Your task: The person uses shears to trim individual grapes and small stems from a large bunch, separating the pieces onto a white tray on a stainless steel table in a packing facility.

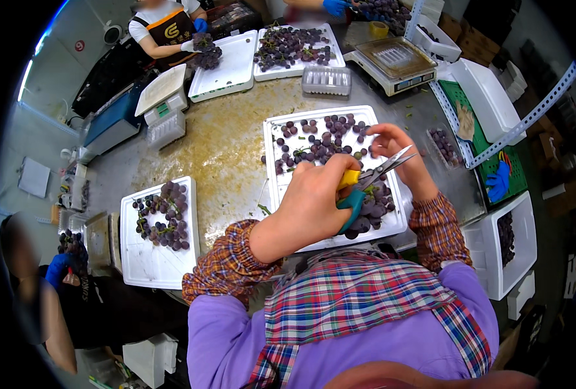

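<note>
My left hand (311, 201) is closed around a pair of scissors (372, 176) with yellow and teal handles. Their blades point up and to the right, toward my right hand (401, 159). That hand has curved, parted fingers over the right edge of a white foam tray (272, 139), and I see nothing held in it. Dark purple grapes (320, 146) lie spread across this tray, some loose and some on stems. A denser grape bunch (375, 207) sits just below the scissors, partly covered by my left hand; whether it is held up or resting cannot be told.
Left of me lies another white tray (132, 253) with a grape bunch. A clear plastic box of grapes (444, 148) stands at the right, near a metal post. Farther back are a scale (392, 61), an empty clear box (327, 81) and co-workers handling grapes.
</note>
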`<action>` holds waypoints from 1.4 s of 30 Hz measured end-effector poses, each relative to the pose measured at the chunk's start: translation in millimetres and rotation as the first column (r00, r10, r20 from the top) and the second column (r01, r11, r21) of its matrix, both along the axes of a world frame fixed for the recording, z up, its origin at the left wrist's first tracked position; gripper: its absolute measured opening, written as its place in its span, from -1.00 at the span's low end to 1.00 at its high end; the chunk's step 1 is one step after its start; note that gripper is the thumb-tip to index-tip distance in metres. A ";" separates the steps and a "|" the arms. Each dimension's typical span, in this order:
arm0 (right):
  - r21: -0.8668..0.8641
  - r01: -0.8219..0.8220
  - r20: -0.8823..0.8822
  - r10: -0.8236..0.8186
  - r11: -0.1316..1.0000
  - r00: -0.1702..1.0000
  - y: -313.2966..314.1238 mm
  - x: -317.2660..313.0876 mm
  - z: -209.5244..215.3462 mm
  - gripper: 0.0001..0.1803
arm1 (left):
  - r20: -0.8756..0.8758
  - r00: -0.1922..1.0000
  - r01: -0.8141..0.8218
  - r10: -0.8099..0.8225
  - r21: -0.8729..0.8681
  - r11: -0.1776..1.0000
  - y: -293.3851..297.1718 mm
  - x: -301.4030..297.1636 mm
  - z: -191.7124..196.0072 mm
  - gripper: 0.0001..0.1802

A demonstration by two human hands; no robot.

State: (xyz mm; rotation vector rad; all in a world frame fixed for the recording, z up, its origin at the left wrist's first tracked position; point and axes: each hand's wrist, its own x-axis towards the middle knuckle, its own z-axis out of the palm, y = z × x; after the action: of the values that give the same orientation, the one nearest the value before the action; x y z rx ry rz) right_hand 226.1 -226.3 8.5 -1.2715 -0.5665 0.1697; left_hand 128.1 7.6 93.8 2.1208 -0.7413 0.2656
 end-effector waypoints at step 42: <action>0.544 -0.038 -0.662 0.457 0.838 0.593 73.3 -89.0 -34.7 -0.18 | -0.738 0.618 -0.265 -0.272 -0.521 0.811 26.4 17.0 -40.1 -0.55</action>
State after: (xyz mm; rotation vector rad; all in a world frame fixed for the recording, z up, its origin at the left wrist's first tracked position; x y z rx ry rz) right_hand 137.1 -153.0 -26.2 -0.5043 -0.0019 0.7520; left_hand 145.2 34.1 53.7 1.3815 -0.0739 -0.4171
